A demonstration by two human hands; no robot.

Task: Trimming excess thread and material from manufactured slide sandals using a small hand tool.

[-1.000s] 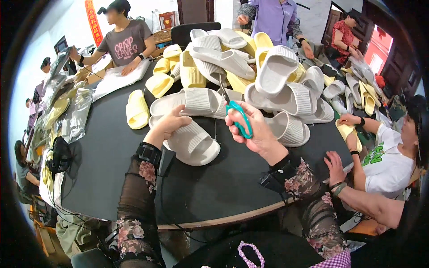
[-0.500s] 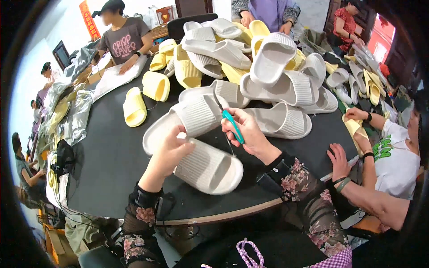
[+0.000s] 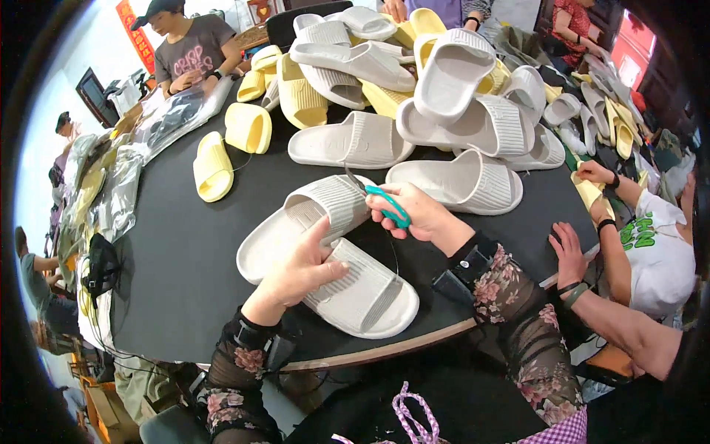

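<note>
Two grey ribbed slippers lie side by side in front of me on the black table: a near slipper [image 3: 377,296] and a far slipper [image 3: 336,200]. My left hand [image 3: 292,270] grips the edge of the near one, its thumb across the strap and its index finger between the pair; the other fingertips are hidden. My right hand [image 3: 418,214] holds small scissors [image 3: 390,206] with teal handles. Their dark curved blades point up and left, just above the far slipper's strap. A thin thread [image 3: 396,259] hangs in a loop over the near slipper.
A heap of grey and yellow slippers [image 3: 451,81] fills the table's far side. Two yellow slippers [image 3: 248,128] joined by a thread lie to the left. A co-worker's hand [image 3: 566,255] rests on the table at right. Clear plastic bags [image 3: 118,185] line the left edge.
My left thumb has spread across the near slipper's strap. The scissors have turned flatter in my right hand. At far left, a co-worker's hands have drawn together.
</note>
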